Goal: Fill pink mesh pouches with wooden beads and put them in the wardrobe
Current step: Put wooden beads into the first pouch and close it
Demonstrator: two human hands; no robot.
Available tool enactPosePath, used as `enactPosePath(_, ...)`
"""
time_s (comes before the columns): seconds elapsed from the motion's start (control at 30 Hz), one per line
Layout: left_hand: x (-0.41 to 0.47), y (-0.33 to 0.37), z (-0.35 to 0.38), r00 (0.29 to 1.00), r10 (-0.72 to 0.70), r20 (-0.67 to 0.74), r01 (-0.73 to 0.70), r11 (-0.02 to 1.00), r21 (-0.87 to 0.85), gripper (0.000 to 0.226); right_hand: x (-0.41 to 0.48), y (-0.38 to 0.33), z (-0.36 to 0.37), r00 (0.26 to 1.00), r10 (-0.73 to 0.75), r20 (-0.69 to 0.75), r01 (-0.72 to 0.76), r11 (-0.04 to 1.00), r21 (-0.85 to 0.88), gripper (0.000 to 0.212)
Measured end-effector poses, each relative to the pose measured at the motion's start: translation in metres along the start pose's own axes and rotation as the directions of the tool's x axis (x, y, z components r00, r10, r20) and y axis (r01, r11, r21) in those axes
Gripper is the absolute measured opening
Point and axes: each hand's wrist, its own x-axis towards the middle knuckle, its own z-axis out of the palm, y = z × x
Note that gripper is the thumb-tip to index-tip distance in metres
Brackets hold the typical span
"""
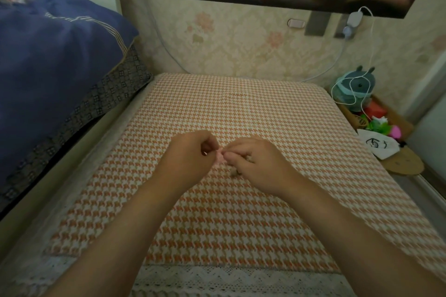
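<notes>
- Head view: your left hand [190, 152] and right hand [255, 164] both pinch the pink mesh pouch [220, 157] above the middle of the houndstooth cloth [241, 108].
- Filling or closing seems in hand; the pouch's contents are hidden, and the wardrobe step is not yet done.

I see flat checked cloth [241, 113] running from centre toward 12 o'clock, stopping at the wall [241, 50]. Blue bedding [53, 67] banks up at 9 to 10 o'clock; a toy box [399, 121] and white cable [372, 38] crowd 2 o'clock.

Small pink mesh pouch [220, 158], pinched upright
</notes>
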Motion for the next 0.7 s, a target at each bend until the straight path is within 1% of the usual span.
enactPosePath(0.07, 0.001, -0.004, 0.0, 0.998, 0.014, -0.059, -0.012, 1.0, 0.024, 0.006, 0.007, -0.003, 0.009, 1.0, 0.013, 0.016, -0.013, 1.0, 0.011, 0.03)
enactPosePath(0.13, 0.0, -0.01, -0.001, 0.999, -0.012, -0.035, 0.014, 0.998, 0.059, 0.006, 0.012, -0.004, 0.018, 0.995, 0.03, 0.096, -0.027, 0.999, -0.034, 0.034)
enactPosePath(0.23, -0.003, -0.022, 0.003, 0.988, -0.106, 0.112, 0.089, 0.984, 0.152, 0.006, 0.012, 0.002, 0.029, 0.964, 0.039, 0.262, 0.02, 0.976, -0.217, 0.038)
enactPosePath(0.3, -0.005, -0.028, 0.006, 0.967, -0.142, 0.212, 0.097, 0.973, 0.209, 0.006, 0.01, 0.009, 0.032, 0.943, 0.05, 0.329, 0.037, 0.967, -0.253, 0.037)
enactPosePath(0.33, -0.006, -0.029, 0.007, 0.957, -0.14, 0.255, 0.087, 0.974, 0.207, 0.012, 0.009, 0.011, 0.031, 0.94, 0.055, 0.338, 0.032, 0.969, -0.246, 0.036)
enactPosePath(0.4, -0.007, -0.026, 0.01, 0.942, -0.133, 0.309, 0.079, 0.98, 0.182, 0.025, 0.006, 0.015, 0.026, 0.941, 0.072, 0.329, -0.01, 0.982, -0.187, 0.034)
enactPosePath(0.43, -0.006, -0.024, 0.011, 0.941, -0.132, 0.311, 0.079, 0.981, 0.178, 0.028, 0.005, 0.018, 0.022, 0.944, 0.085, 0.319, -0.04, 0.989, -0.146, 0.033)
enactPosePath(0.5, -0.003, -0.02, 0.015, 0.953, -0.126, 0.277, 0.076, 0.98, 0.185, 0.026, 0.003, 0.024, 0.013, 0.954, 0.132, 0.268, -0.109, 0.989, -0.098, 0.033)
enactPosePath(0.57, 0.003, -0.018, 0.021, 0.962, -0.117, 0.245, 0.069, 0.978, 0.194, 0.018, 0.001, 0.029, 0.005, 0.965, 0.184, 0.185, -0.168, 0.981, -0.097, 0.033)
enactPosePath(0.63, 0.01, -0.015, 0.029, 0.966, -0.096, 0.24, 0.05, 0.98, 0.193, 0.011, 0.001, 0.032, -0.001, 0.975, 0.195, 0.106, -0.173, 0.968, -0.183, 0.03)
enactPosePath(0.7, 0.016, -0.015, 0.041, 0.971, -0.056, 0.234, 0.014, 0.984, 0.178, 0.007, 0.001, 0.037, -0.001, 0.981, 0.174, 0.085, -0.138, 0.936, -0.325, 0.02)
